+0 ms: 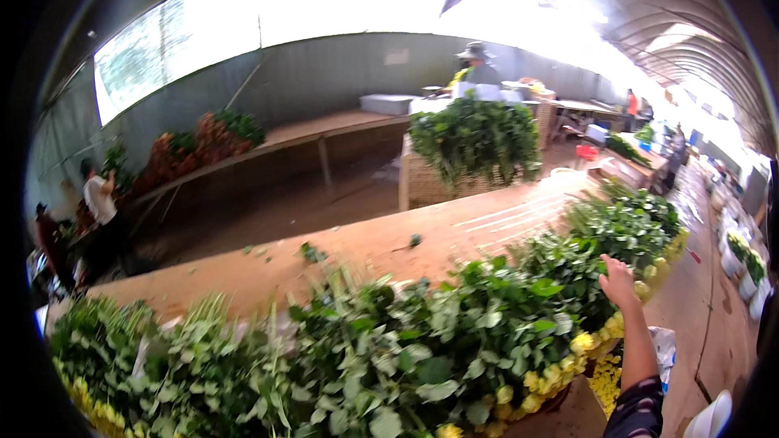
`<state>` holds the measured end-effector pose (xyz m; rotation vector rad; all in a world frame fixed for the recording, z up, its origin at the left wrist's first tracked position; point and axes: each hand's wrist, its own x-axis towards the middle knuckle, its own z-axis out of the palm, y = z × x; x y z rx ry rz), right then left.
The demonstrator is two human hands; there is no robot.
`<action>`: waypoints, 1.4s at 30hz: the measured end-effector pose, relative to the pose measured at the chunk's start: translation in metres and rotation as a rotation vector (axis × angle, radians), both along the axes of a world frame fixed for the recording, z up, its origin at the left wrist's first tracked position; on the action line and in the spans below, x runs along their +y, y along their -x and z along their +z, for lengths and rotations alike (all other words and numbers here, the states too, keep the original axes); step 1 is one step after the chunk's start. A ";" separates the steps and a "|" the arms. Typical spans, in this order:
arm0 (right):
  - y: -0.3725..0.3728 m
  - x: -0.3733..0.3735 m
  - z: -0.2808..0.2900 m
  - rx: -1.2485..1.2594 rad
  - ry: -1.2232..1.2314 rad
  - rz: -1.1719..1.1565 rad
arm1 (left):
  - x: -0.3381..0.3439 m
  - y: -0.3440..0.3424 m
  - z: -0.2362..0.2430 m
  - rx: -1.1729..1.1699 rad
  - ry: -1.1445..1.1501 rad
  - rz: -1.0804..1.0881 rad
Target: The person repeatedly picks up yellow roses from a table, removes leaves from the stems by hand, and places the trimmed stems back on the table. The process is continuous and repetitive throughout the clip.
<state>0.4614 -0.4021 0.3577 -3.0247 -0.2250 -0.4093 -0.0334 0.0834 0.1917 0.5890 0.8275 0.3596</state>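
Note:
My right hand (619,281) reaches over the right part of a long row of leafy yellow roses (583,344). Its fingers are apart at the edge of the green leaves, and I see nothing held between them. The roses lie side by side along a wooden table (243,276), with their yellow heads toward me and their cut stems pointing to the far side. More yellow blooms (607,381) show below the row, beside my forearm. My left hand is out of the picture.
A leafy bunch (475,138) hangs over a woven crate, behind which a person in a hat (476,65) stands. Reddish foliage (195,146) lies on a far-left bench near two people. White buckets (734,264) line the right; a white container (708,416) is near.

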 end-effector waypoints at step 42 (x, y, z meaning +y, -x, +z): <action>0.410 0.435 -0.218 1.328 -0.836 0.385 | 0.033 0.065 -0.026 0.891 -1.458 -0.609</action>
